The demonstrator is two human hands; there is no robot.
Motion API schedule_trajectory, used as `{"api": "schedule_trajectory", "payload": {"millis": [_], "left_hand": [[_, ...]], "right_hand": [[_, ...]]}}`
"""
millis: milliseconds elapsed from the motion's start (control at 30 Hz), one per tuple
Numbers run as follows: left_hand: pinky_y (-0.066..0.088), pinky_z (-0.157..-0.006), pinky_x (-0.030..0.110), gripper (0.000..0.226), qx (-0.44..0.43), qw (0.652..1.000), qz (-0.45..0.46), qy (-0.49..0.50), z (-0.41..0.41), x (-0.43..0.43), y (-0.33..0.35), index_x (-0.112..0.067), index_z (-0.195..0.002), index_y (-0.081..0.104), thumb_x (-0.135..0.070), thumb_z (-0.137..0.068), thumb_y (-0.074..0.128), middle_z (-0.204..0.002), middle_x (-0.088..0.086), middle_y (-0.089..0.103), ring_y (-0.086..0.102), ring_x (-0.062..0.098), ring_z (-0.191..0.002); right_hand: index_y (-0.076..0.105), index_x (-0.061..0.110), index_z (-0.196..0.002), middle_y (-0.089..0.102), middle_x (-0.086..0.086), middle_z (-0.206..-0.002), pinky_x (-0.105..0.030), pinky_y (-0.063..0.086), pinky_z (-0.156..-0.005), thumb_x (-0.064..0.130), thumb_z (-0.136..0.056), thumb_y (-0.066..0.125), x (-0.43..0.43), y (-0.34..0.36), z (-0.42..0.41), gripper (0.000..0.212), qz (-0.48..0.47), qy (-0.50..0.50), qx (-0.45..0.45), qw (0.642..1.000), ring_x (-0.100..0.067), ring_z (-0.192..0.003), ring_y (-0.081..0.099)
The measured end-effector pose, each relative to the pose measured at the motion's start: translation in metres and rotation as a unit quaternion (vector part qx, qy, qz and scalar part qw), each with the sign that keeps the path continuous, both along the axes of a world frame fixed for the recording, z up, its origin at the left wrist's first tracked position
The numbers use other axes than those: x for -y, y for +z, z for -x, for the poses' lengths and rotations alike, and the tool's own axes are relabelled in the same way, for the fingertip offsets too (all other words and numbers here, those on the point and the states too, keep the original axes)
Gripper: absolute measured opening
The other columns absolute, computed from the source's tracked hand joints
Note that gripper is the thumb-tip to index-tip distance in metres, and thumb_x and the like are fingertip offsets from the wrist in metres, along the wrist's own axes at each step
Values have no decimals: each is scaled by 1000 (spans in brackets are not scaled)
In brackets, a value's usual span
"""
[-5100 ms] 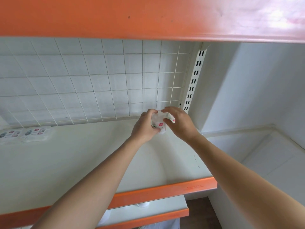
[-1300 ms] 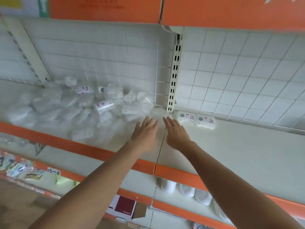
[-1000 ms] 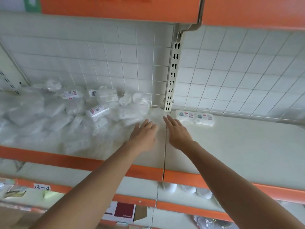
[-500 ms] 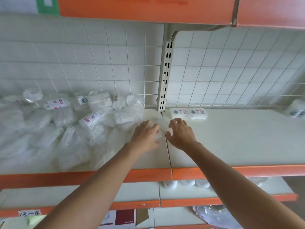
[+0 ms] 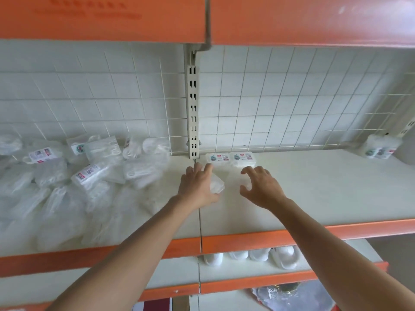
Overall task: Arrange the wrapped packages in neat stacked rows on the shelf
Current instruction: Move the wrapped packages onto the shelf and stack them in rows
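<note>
A loose pile of clear wrapped packages (image 5: 89,176) covers the left section of the white shelf (image 5: 325,194). Two labelled packages (image 5: 230,157) lie side by side against the wire back, just right of the slotted upright (image 5: 193,108). Another small stack of packages (image 5: 379,149) stands in the far right corner. My left hand (image 5: 195,187) grips one clear package (image 5: 217,185) just in front of the two-package row. My right hand (image 5: 261,189) hovers beside it with fingers spread and curved, holding nothing that I can see.
The orange front lip (image 5: 292,231) runs along the shelf edge, and an orange shelf (image 5: 292,16) hangs low overhead. White tubs (image 5: 258,254) sit on the shelf below. A crumpled plastic bag (image 5: 292,297) lies lower right.
My hands have come from the far right corner to the pile. The left hand has taken hold of a clear package, and the right hand has moved apart to the right.
</note>
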State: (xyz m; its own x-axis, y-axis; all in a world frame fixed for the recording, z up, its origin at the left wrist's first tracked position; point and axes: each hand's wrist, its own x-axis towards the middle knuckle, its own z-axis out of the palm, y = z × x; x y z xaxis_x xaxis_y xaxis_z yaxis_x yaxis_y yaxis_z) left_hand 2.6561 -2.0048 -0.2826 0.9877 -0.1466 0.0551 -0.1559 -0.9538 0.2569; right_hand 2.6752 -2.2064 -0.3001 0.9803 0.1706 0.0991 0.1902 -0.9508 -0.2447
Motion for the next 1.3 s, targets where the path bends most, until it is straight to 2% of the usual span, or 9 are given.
{"api": "schedule_trajectory", "payload": {"millis": [233,433,633,733,833,933,1067,1200,1300], "left_hand": [[35,-104,31,69,-7,988,151,23,-8,83,-5,-9,-139,37,-31,-80,67,-145,8,38,33,28,-133],[30,-92,18,57,-37,955,290,52,-12,118,-1,-18,-135,44,-31,-84,66,-137,-2,36,41,8,-118],[50,-93,39,44,-81,865,474,144,-15,124,3,-18,-117,59,-47,-84,53,-120,2,62,59,17,-106],[56,-82,55,34,-122,769,608,158,-16,119,9,-12,-119,54,-38,-98,46,-117,13,63,67,29,-100],[57,-77,57,36,-133,734,646,164,-16,110,10,-12,-124,50,-38,-103,39,-116,16,64,68,33,-99],[56,-81,55,37,-134,738,642,157,-17,103,10,-14,-122,53,-42,-103,37,-112,14,67,69,32,-97],[54,-87,41,30,-69,835,521,161,-19,90,7,-12,-108,60,-37,-100,45,-100,4,66,65,18,-87],[55,-79,34,23,-46,849,501,160,-19,78,4,-12,-107,61,-27,-101,44,-94,4,63,60,13,-77],[54,-75,32,20,-52,862,481,154,-21,69,4,-19,-105,62,-27,-102,44,-91,2,62,57,15,-76]], "right_hand": [[44,27,-136,47,-5,-133,-40,45,-95,34,-91,53,91,-9,-14,46,9,20,-18,1000,-27,-121,47],[42,23,-140,36,-11,-150,-44,27,-111,45,-92,54,119,-14,-28,54,12,106,18,994,-26,-140,30],[33,16,-147,40,-3,-148,-37,29,-112,44,-88,65,100,-4,-29,73,-77,234,61,967,-21,-136,37],[29,15,-149,41,-3,-146,-28,34,-104,42,-86,68,86,-2,-27,80,-131,237,37,962,-19,-130,42],[32,12,-148,50,-6,-132,-28,45,-90,39,-81,74,75,-3,-27,84,-167,242,53,954,-21,-116,52],[35,11,-147,51,-9,-120,-30,48,-86,30,-76,78,69,-4,-32,85,-174,243,68,952,-24,-107,54],[34,14,-147,50,-10,-131,-27,40,-96,17,-77,73,67,-3,-37,80,-166,232,87,955,-28,-117,49],[42,18,-143,53,-3,-131,-29,41,-99,22,-79,73,64,-1,-41,71,-169,243,73,953,-22,-115,49],[49,20,-136,60,3,-120,-29,48,-91,29,-89,66,54,7,-41,51,-212,224,19,951,-11,-96,57]]}}
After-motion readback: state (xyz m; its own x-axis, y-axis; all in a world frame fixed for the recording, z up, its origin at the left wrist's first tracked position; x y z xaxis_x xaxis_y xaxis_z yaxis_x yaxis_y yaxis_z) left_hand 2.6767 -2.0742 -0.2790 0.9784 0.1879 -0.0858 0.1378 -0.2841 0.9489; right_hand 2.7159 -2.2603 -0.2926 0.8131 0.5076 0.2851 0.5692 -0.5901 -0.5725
